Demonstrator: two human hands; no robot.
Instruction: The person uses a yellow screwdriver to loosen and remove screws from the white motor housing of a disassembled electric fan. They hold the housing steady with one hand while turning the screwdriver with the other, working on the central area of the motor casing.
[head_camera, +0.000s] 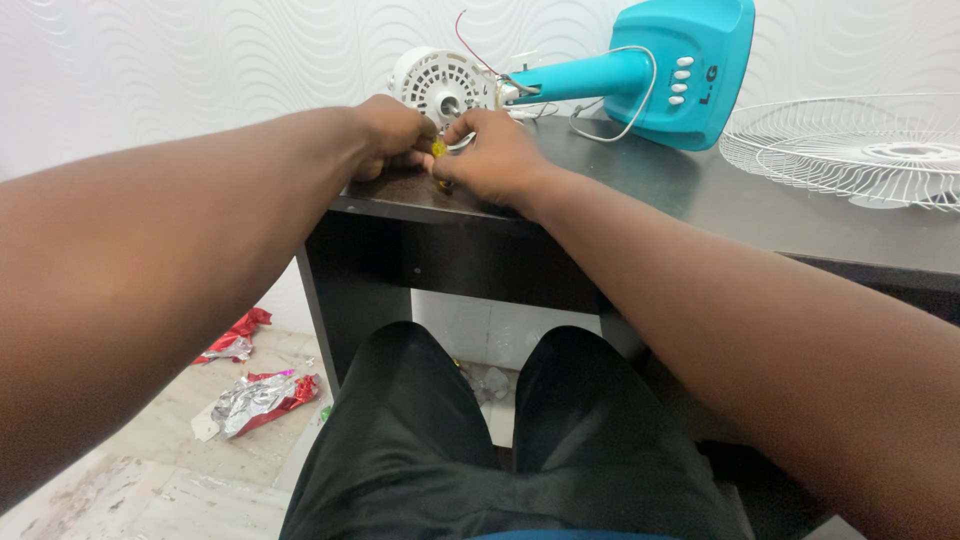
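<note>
Yellow plastic shows between the two hands: a small yellow tool handle, mostly hidden, so its full shape and its tip cannot be made out. It sits at the near left corner of the desk top, just in front of the white fan motor housing, a round vented casing with a shaft at its centre. The motor joins a turquoise fan neck and base lying on its side, with white buttons on the base, a white cord looping beside it and a thin red wire rising from the motor.

The left hand is curled over the handle from the left, fingers closed, knuckles up. The right hand meets it from the right, thumb and fingers pinched about the yellow piece. Which hand carries the load cannot be told. Both forearms reach straight forward from the camera.

The dark brown desk has an open knee space beneath. A white wire fan guard lies flat on the right of the top, well apart from the hands. Behind stands a white wall with a wavy relief pattern. The person's knees in black trousers are below. Crumpled red and silver foil wrappers lie on the pale floor at left.
</note>
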